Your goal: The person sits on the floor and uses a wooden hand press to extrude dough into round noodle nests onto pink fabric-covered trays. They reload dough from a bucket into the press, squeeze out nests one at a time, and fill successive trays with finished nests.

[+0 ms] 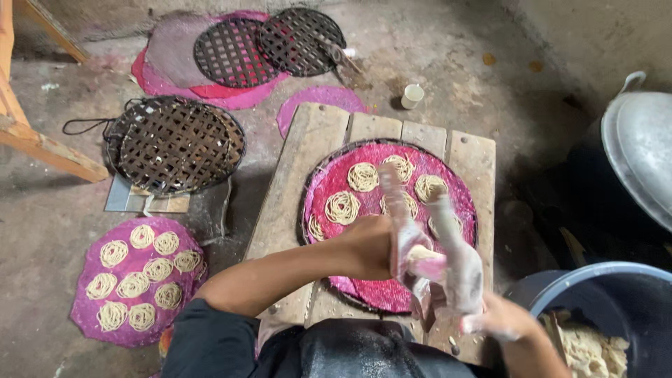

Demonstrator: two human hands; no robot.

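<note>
**Noodle press over the pink tray**

At far left I see a magenta mat (133, 283) on the concrete floor carrying pale, stringy noodle coils. Above it lies a dark woven lattice tray (175, 143). On the rough plank counter (315, 140), a round pink-lined tray (455, 189) holds more coils. My left hand (367, 245) is clenched around the dough-smeared press (434, 262) over that tray; my right hand (507, 322) grasps its lower handle. A blue tub (595, 276) of dough sits rightmost.

A low wooden plank bench (318, 136) carries a round woven tray (306, 192) lined pink, just beyond the fingers (381, 241).
</note>
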